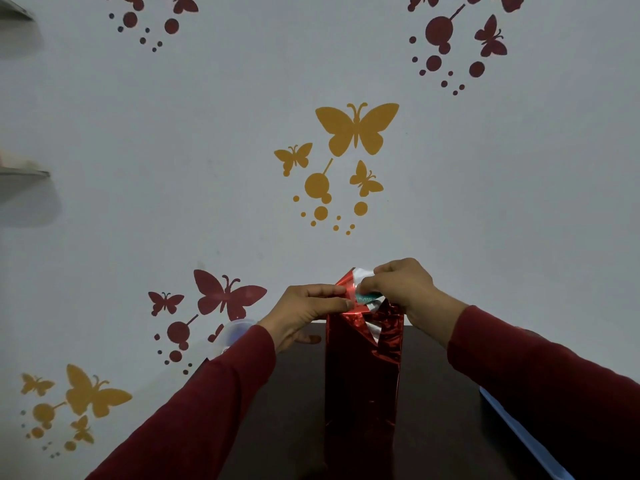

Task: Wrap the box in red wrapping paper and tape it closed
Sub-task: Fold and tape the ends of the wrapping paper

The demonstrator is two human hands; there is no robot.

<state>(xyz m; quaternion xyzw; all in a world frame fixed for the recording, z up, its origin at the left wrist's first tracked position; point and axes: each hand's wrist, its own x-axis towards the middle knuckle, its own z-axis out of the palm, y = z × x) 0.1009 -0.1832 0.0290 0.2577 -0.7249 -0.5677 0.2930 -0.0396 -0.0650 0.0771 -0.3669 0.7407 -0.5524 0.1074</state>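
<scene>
A tall box stands on end on a dark table (298,393), its sides covered in shiny red wrapping paper (362,382). At its open top end a teal and white patch of the box (367,298) shows between loose flaps. My left hand (308,311) pinches a red flap at the top left corner. My right hand (405,289) pinches the flap with the white underside at the top right and folds it over the end. Both sleeves are dark red.
A clear tape roll (239,332) lies on the table behind my left wrist. A blue and white sheet (519,431) lies at the right under my forearm. The wall behind carries butterfly stickers. Shelves jut from the left edge.
</scene>
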